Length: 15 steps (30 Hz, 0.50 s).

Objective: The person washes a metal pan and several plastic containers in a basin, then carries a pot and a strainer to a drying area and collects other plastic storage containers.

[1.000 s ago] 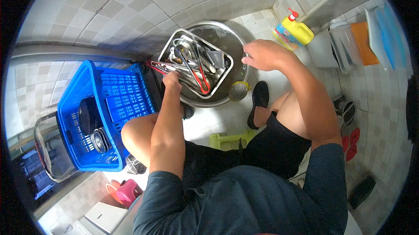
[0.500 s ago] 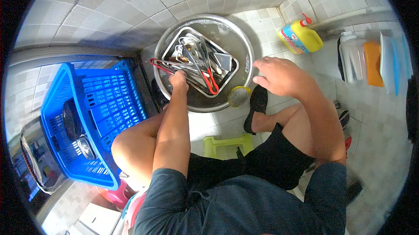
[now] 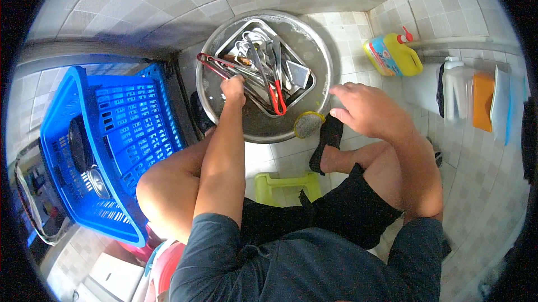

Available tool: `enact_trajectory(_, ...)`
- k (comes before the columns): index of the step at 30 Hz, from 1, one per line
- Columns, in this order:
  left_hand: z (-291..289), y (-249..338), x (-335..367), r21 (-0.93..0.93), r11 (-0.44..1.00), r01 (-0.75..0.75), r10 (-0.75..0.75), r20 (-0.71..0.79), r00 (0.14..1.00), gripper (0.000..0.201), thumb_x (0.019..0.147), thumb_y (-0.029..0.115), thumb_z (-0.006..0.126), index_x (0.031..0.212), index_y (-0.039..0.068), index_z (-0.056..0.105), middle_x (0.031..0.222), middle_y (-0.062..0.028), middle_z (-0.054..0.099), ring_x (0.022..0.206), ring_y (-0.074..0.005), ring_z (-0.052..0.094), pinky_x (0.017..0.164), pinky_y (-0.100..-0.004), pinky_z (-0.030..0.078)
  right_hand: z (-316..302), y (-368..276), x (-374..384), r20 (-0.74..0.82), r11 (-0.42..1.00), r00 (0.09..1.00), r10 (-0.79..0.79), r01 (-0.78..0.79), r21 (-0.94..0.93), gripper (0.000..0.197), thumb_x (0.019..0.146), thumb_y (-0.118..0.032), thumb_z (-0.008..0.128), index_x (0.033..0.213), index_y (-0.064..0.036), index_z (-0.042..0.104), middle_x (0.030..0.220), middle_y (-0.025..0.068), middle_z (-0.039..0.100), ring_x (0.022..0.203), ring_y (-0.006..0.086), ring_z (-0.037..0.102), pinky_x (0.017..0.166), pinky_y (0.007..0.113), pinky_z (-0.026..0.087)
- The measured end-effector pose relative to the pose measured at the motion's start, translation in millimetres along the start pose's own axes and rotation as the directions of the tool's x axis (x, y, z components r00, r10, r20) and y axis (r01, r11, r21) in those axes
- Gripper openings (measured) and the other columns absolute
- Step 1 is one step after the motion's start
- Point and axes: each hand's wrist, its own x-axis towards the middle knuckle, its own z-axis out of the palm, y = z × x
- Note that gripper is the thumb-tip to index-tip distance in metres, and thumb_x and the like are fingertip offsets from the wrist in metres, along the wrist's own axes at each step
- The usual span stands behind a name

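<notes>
Left hand (image 3: 233,90): fingers closed on the near-left rim of a metal tray (image 3: 291,50); whether the red-handled tongs (image 3: 212,65) just beyond the knuckles are in the grip too, I can't tell from here.
Tray: just to the right of and beyond the left hand, inside a wide round metal basin (image 3: 330,66) of cloudy water; heaped with metal utensils (image 3: 255,38).
In the heap: a second pair of tongs (image 3: 281,103) with red ends, off to the left hand's right; a flat silvery rectangular piece (image 3: 298,73) farther right and a little beyond.
Right hand (image 3: 361,108): thumb and fingers apart, nothing seen in it; held just right of the basin, fingertips near its rim, contact unclear.
Scourer: round grey pad with yellow edge (image 3: 307,125), at the basin's near rim, left of and nearer the body than the right hand.
Bottle: yellow, red-pumped bottle (image 3: 393,55), beyond the right hand and a little to its right.
Basket: blue plastic basket (image 3: 126,139), well left of the left hand; dark round item (image 3: 80,142) and shiny metal piece (image 3: 97,181) inside.
Stool: light green stool (image 3: 288,181), nearer the body than both hands.
</notes>
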Motion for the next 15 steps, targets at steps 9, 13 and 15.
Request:
enact_trajectory(9,8,5,-12,0.075,0.996,-0.04,0.039,0.019,0.999,0.02,0.069,0.0,0.065,0.089,-0.003,0.06,0.08,-0.0067,0.059,0.068,-0.0217,0.054,0.065,-0.0396,0.044,10,4,0,-0.094,0.997,0.993,-0.07,0.071,0.004,0.043,0.093,-0.026,0.061,0.123,0.0053,0.058,0.115,0.0251,0.065,0.106,0.0418,0.062,0.092,0.048,0.049)
enact_trajectory(13,13,6,-17,0.082,0.993,-0.085,0.084,0.019,0.996,0.025,0.067,0.0,0.066,0.092,-0.002,0.06,0.081,-0.0054,0.06,0.07,-0.0215,0.056,0.067,-0.0386,0.045,10,3,1,-0.123,0.996,0.988,-0.089,0.088,-0.02,0.041,0.094,-0.03,0.06,0.117,0.004,0.061,0.107,0.0224,0.067,0.102,0.0394,0.065,0.09,0.048,0.052)
enact_trajectory(15,12,7,-20,0.053,0.991,-0.126,0.124,0.026,0.992,0.026,0.067,-0.001,0.066,0.093,-0.001,0.06,0.081,-0.0053,0.06,0.071,-0.0217,0.056,0.067,-0.0385,0.046,9,2,1,-0.107,0.997,0.991,-0.08,0.079,-0.012,0.04,0.093,-0.029,0.06,0.115,0.0036,0.061,0.104,0.0223,0.067,0.1,0.0396,0.065,0.088,0.048,0.052)
